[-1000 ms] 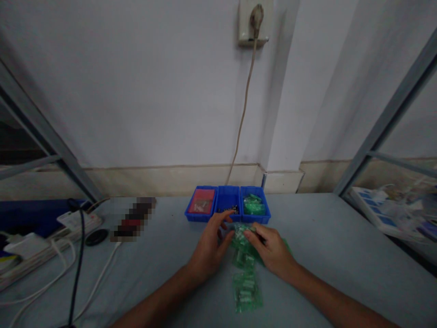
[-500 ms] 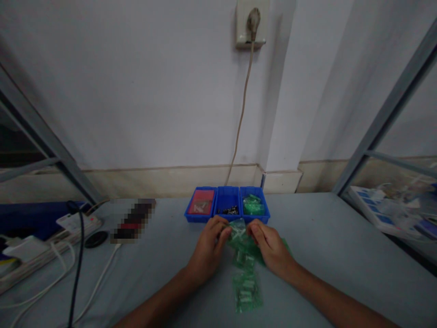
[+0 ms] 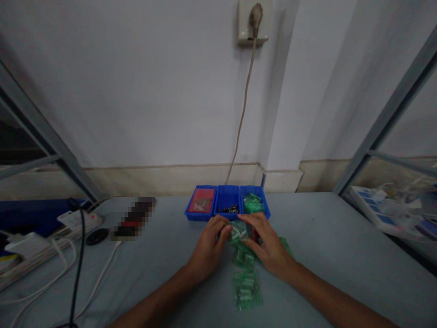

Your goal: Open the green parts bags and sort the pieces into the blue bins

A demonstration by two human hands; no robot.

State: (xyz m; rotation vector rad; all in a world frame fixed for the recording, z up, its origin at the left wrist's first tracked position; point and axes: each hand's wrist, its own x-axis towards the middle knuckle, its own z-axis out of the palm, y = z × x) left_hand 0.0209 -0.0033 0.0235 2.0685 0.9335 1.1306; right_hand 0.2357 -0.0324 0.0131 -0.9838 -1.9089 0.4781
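My left hand [image 3: 209,241] is closed, its thumb and fingers pinching the left edge of a small green clear plastic bag [image 3: 239,230] with whitish pieces inside. On the bag's right side my right hand [image 3: 268,243] is open, thumb and fingers spread apart close to the bag's edge; whether they touch it I cannot tell. Below lie more green bags, one [image 3: 247,290] nearest me holding several pale cylindrical pieces. Others are partly hidden under my right hand.
Behind my hands stand three joined blue bins: the left bin [image 3: 187,212] holds a red packet [image 3: 202,200], the middle one small dark parts [image 3: 229,209], the right one green bags [image 3: 253,204]. A blurred-out object [image 3: 134,218], power strip [image 3: 92,222] and cables lie left.
My right hand has gone from a closed pinch at the bag's right side to spread fingers. My left hand keeps its pinch, nearly in place.
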